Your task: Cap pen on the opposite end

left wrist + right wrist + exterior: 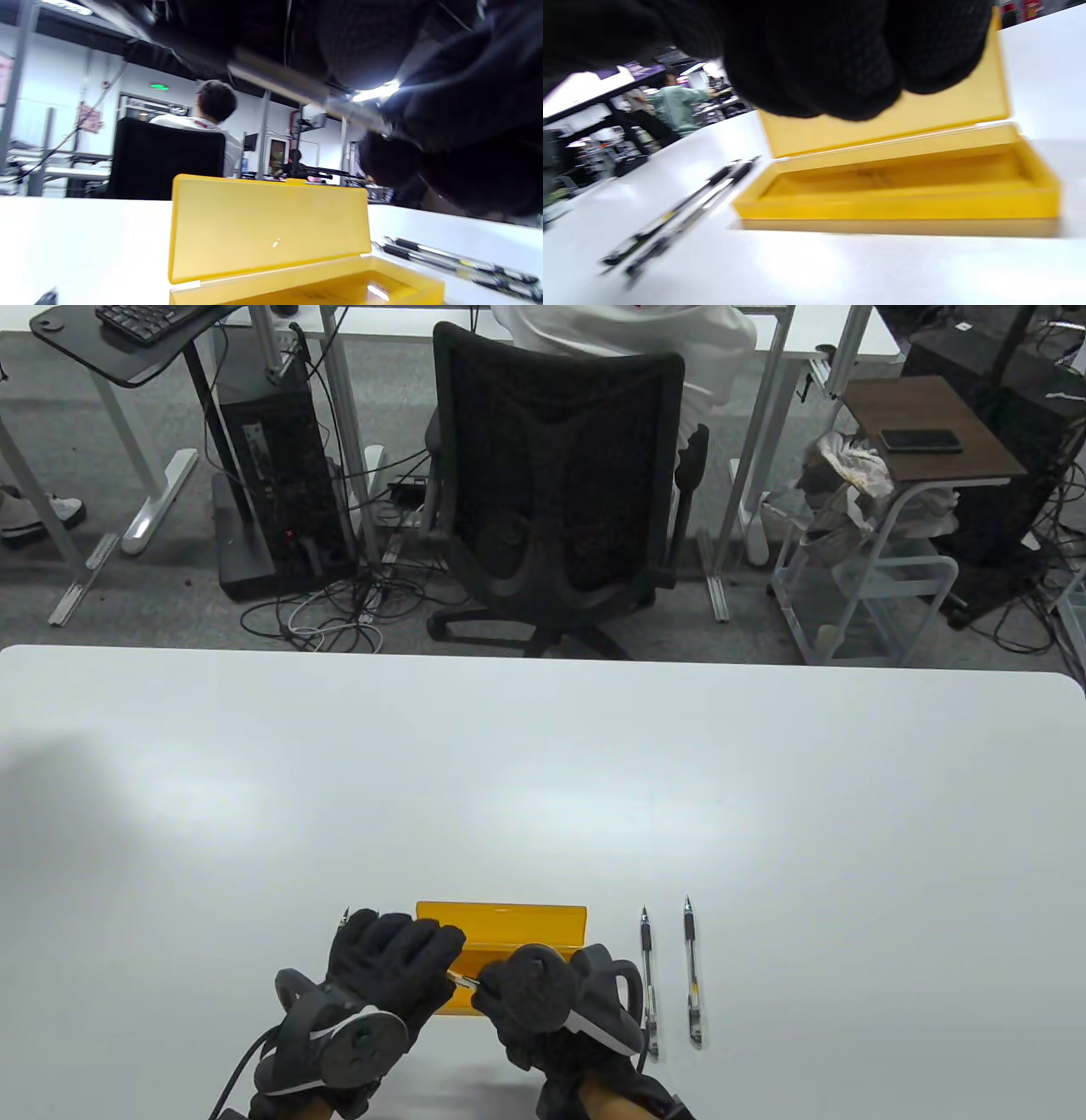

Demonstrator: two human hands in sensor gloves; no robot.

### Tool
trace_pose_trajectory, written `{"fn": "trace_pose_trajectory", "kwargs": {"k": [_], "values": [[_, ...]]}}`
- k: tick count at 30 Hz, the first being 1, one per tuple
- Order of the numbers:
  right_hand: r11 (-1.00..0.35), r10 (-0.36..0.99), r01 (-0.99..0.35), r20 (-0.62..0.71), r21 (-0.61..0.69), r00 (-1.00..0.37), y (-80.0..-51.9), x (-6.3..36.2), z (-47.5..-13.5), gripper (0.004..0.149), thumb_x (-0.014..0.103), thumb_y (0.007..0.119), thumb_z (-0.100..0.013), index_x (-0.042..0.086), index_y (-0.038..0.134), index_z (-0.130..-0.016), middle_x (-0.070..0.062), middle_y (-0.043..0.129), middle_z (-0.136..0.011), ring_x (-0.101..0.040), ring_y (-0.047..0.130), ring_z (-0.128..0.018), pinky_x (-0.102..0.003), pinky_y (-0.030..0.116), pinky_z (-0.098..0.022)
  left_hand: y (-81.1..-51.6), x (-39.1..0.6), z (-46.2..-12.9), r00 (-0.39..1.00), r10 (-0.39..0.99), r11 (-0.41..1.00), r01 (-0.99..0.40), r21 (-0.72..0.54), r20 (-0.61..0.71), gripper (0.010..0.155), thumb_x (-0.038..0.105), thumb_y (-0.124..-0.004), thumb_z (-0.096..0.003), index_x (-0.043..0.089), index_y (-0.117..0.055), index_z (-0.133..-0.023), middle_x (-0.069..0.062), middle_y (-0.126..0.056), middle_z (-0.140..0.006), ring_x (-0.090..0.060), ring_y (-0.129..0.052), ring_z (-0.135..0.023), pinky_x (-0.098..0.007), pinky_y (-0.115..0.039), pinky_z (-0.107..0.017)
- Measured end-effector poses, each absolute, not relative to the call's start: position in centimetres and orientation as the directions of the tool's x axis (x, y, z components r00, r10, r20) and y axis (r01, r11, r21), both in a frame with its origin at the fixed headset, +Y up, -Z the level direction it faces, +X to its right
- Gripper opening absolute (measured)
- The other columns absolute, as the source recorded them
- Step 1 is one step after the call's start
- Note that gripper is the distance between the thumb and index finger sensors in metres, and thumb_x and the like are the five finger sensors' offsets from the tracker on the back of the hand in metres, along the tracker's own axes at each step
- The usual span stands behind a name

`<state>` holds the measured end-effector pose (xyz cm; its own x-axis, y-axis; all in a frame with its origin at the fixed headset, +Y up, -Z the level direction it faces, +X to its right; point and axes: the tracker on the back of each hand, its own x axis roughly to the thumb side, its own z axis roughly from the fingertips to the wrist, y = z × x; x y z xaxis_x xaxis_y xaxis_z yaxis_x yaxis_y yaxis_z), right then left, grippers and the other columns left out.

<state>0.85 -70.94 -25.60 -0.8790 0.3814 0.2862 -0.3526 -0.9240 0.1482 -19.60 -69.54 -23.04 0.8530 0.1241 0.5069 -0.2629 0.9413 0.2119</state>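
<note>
My left hand grips a pen. Its bare tip sticks out past the fingers at the far left. In the left wrist view the barrel runs slantwise under my fingers toward the right hand. My right hand pinches the pen's other end between its fingertips, and I cannot see whether a cap is in that pinch. Both hands hover just in front of the open yellow box. In the right wrist view only my dark fingers show above the empty box.
Two pens lie side by side right of the box, tips pointing away, dark caps on their near ends. They also show in the left wrist view and the right wrist view. The white table stretches beyond.
</note>
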Motion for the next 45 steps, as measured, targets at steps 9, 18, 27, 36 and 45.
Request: {"fn": "trace_pose_trajectory", "kwargs": {"k": [9, 18, 27, 36, 45], "values": [[-0.671, 0.742, -0.725, 0.166, 0.156, -0.65, -71.0, 4.2, -26.8, 0.048, 0.035, 0.072, -0.045, 0.013, 0.085, -0.085, -0.005, 0.102, -0.053, -0.013, 0.102, -0.033, -0.044, 0.085, -0.039, -73.8, -22.8, -24.8, 0.053, 0.996, 0.039, -0.983, -0.18, -0.077, 0.057, 0.04, -0.08, -0.0556, 0.013, -0.07, -0.104, -0.016, -0.089, -0.092, -0.039, -0.085, -0.078, -0.063, -0.06, -0.066], [-0.624, 0.777, -0.678, 0.217, 0.388, -0.59, -71.5, 1.3, -26.0, 0.048, 0.035, 0.071, -0.044, 0.014, 0.087, -0.084, -0.007, 0.102, -0.059, -0.014, 0.102, -0.037, -0.045, 0.085, -0.042, -72.5, -23.3, -24.8, 0.198, 0.969, 0.224, -0.956, -0.19, 0.145, 0.058, 0.039, -0.081, -0.0575, 0.02, -0.063, -0.109, -0.01, -0.075, -0.107, -0.035, -0.074, -0.092, -0.062, -0.052, -0.074], [-0.662, 0.731, -0.632, 0.158, 0.403, -0.664, -72.1, 1.0, -26.2, 0.05, 0.035, 0.075, -0.044, 0.009, 0.086, -0.085, -0.009, 0.103, -0.058, -0.016, 0.102, -0.036, -0.046, 0.084, -0.04, -70.5, -22.6, -24.1, 0.404, 0.859, 0.445, -0.893, -0.07, 0.316, 0.049, 0.035, -0.077, -0.0555, 0.018, -0.072, -0.102, -0.01, -0.086, -0.098, -0.031, -0.083, -0.085, -0.06, -0.058, -0.072], [-0.788, 0.583, -0.494, 0.188, 0.366, -0.791, -72.2, 1.6, -26.3, 0.049, 0.036, 0.075, -0.045, 0.01, 0.087, -0.085, -0.009, 0.103, -0.059, -0.016, 0.102, -0.037, -0.046, 0.084, -0.041, -67.3, -27.7, -24.5, 0.812, 0.552, 0.76, -0.584, 0.286, 0.191, 0.05, 0.033, -0.081, -0.0523, 0.006, -0.078, -0.095, -0.019, -0.099, -0.074, -0.033, -0.095, -0.059, -0.059, -0.068, -0.06], [-0.798, 0.558, -0.457, 0.198, 0.392, -0.806, -72.5, 1.3, -26.3, 0.05, 0.037, 0.074, -0.045, 0.01, 0.087, -0.085, -0.01, 0.103, -0.059, -0.017, 0.102, -0.037, -0.047, 0.083, -0.042, -71.0, -31.1, -27.0, 0.967, 0.12, 0.992, -0.109, 0.061, -0.224, 0.052, 0.039, -0.09, -0.0475, 0.006, -0.087, -0.088, -0.016, -0.103, -0.06, -0.029, -0.097, -0.048, -0.057, -0.071, -0.057]]}}
